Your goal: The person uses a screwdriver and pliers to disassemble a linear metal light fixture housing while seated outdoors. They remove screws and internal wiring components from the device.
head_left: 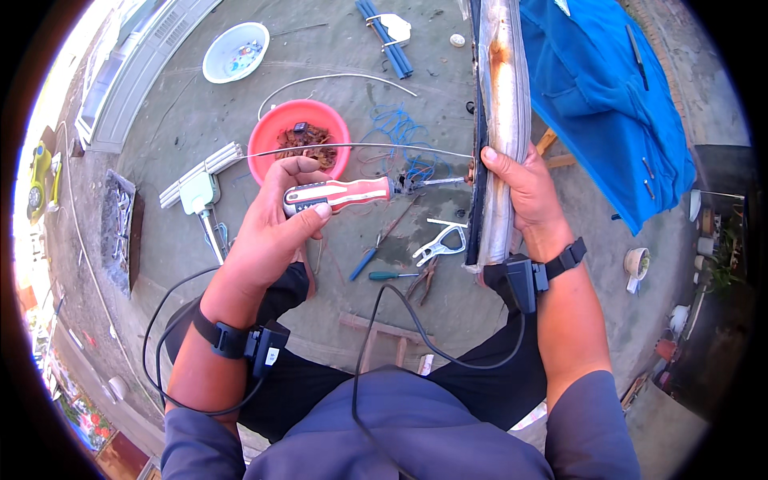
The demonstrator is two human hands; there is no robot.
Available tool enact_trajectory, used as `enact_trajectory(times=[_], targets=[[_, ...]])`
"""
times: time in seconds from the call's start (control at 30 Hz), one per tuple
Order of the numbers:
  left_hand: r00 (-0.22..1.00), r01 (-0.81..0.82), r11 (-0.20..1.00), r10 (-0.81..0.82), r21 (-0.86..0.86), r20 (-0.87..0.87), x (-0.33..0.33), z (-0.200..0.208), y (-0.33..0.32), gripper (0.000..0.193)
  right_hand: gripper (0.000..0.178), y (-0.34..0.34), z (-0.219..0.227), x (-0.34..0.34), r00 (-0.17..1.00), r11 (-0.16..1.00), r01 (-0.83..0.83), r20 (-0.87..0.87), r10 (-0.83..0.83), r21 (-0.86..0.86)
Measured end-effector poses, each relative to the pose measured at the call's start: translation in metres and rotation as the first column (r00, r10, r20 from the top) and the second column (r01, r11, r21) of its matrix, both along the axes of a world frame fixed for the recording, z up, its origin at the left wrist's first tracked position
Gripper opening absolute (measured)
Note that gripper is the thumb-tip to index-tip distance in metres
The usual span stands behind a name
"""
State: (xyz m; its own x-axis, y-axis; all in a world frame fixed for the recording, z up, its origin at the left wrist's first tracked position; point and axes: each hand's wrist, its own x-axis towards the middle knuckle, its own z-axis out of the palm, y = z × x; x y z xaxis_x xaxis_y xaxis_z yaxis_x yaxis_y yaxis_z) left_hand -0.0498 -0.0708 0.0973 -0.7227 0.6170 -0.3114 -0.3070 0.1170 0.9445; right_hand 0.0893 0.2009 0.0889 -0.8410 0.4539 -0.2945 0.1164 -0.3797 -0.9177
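Clamped in my left hand [276,220]: screwdriver [340,194] with red-and-white handle, long axis left to right, tip pointing right at the metal strip [504,120]. Right hand [524,188] wraps tight around that strip, which runs near to far. Far left: red bowl [268,132] holds brown rusty bits; white bowl [220,52] holds small coloured pieces.

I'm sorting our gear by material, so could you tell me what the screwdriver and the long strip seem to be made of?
Screwdriver: handle looks like glossy moulded plastic, red and white; its shaft appears to be bare steel.
Long strip: probably sheet metal, dull silver with an orange-brown rust patch near the top.
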Motion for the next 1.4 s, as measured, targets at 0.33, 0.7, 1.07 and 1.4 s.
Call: enact_trajectory(times=[0.33,0.7,1.07,1.4], targets=[[0.996,0.025,0.995,-0.016,-0.095,0.09,-0.011,0.008,-0.002,0.036,0.031,0.002,-0.008,0.002,1.0,1.0,0.018,-0.024,-0.018,0.009],[0.6,0.216,0.942,-0.335,-0.256,-0.727,0.015,0.001,0.033,0.012,0.035,-0.018,-0.002,-0.004,1.0,0.999,-0.018,0.005,0.018,-0.031],[0.745,0.323,0.909,-0.416,-0.263,-0.522,0.05,-0.01,0.059,0.02,0.045,-0.044,-0.006,0.003,0.995,0.998,-0.052,0.079,0.053,-0.024],[0.802,0.382,0.868,-0.481,-0.316,-0.353,0.047,-0.006,0.063,0.018,0.042,-0.041,0.001,0.001,0.995,0.992,-0.098,0.012,0.1,-0.078]])
